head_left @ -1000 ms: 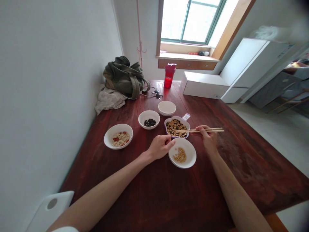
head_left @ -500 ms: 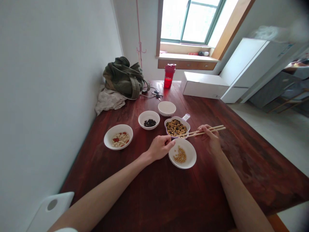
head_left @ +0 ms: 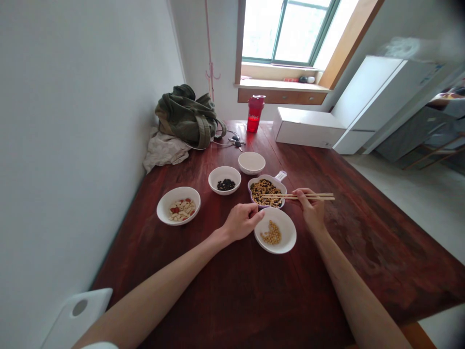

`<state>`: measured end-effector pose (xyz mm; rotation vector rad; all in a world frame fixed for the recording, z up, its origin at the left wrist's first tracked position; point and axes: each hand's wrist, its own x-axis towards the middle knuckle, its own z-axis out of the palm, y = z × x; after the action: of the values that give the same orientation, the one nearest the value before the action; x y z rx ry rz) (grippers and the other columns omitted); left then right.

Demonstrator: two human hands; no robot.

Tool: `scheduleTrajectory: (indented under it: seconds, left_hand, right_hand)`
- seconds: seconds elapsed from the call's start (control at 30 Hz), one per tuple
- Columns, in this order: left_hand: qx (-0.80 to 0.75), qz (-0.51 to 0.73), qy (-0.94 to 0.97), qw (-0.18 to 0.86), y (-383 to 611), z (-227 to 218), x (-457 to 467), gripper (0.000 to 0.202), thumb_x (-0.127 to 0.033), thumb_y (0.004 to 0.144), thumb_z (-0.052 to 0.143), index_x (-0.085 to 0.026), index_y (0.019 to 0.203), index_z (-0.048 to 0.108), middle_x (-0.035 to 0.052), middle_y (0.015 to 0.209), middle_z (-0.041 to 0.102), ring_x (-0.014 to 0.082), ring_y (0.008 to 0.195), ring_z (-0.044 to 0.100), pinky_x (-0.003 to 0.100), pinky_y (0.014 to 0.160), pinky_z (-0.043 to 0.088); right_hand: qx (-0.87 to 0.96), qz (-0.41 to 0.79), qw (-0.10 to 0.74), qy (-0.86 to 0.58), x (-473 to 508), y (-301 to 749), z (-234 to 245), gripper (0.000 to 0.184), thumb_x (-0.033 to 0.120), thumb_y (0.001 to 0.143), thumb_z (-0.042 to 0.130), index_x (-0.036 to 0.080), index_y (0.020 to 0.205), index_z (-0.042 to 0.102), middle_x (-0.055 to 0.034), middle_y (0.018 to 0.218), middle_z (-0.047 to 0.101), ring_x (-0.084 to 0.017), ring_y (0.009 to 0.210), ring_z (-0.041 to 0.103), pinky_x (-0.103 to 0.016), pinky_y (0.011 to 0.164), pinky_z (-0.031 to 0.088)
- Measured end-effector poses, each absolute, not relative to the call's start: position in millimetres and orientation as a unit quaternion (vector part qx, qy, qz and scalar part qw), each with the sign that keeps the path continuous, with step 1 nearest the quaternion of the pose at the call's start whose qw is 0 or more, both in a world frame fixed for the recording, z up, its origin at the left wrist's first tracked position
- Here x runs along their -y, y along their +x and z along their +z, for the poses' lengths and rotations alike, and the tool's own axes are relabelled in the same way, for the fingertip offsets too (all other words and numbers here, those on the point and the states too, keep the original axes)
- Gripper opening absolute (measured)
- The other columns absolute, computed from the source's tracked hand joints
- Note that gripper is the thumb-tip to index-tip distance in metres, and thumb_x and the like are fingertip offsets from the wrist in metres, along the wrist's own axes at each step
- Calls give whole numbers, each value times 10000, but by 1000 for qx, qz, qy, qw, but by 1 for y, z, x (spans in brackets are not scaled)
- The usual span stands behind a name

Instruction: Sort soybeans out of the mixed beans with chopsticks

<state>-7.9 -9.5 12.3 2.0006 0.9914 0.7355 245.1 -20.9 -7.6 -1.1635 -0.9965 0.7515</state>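
Right hand clamped on presumably light, stiff chopsticks, we are holding their tips at small, probably slippery beans, best pinched mid-bean, inside the purple-rimmed dish, while our left hand is touching the nearest bowl, grip unclear.

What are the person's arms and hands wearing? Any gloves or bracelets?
No gloves: the left hand and right hand are bare, with no rings, watch or bracelet that I can see. Both forearms are bare too. A rounded white edge by the left arm is probably a sleeve.
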Motion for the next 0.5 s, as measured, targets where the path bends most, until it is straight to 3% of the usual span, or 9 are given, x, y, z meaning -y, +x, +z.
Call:
scheduleTrajectory:
  seconds: [0.5]
  left_hand:
    - [-384,291,783,392,-8,9,9,427,-442,941,533,-171,633,416,-41,589,418,94,577,373,243,565,242]
  right_hand:
    - [445,353,648,-506,23,240,-4,215,431,841,751,217,837,735,-40,824,770,-238,748,765,-381,680,669]
